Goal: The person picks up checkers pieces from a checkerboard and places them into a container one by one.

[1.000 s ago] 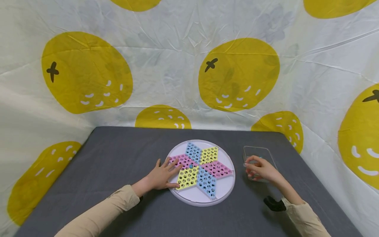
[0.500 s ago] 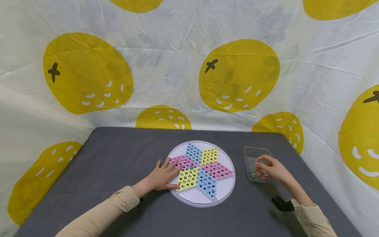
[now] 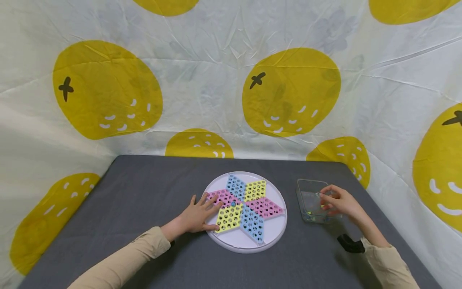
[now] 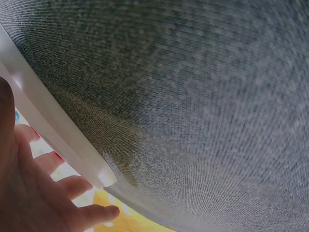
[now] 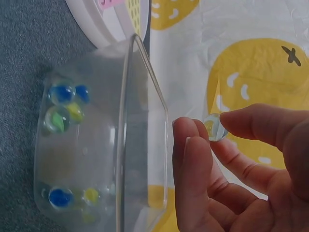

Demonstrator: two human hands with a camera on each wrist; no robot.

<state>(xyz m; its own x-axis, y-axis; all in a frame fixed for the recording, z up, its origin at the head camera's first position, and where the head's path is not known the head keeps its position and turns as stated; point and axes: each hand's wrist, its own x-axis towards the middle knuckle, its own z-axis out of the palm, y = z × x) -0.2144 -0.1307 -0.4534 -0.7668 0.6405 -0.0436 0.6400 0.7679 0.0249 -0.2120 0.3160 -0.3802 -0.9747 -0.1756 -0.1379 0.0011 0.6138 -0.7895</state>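
My right hand [image 3: 341, 202] pinches a clear glass marble [image 5: 215, 127] with a yellowish streak between thumb and fingertips, above the right side of a clear plastic box [image 5: 99, 154]. Several blue, yellow and green marbles [image 5: 60, 197] lie at the bottom of that box. Fingers spread, my left hand [image 3: 197, 214] rests on the left edge of a round white Chinese checkers board [image 3: 276, 230]. The board carries a star of pink, yellow and blue points full of holes. A single blue marble [image 3: 233, 204] sits on it, just beyond the left fingertips.
A dark grey cloth [image 3: 151, 184] covers the table under the board and box. Behind and at both sides hangs a white curtain [image 3: 202, 92] with large yellow fruit prints. The box stands to the right of the board, with a gap between them.
My right hand has drawn to the right across the box, the marble still between its fingertips, uncovering more of the box. The left hand and the board have stayed put.
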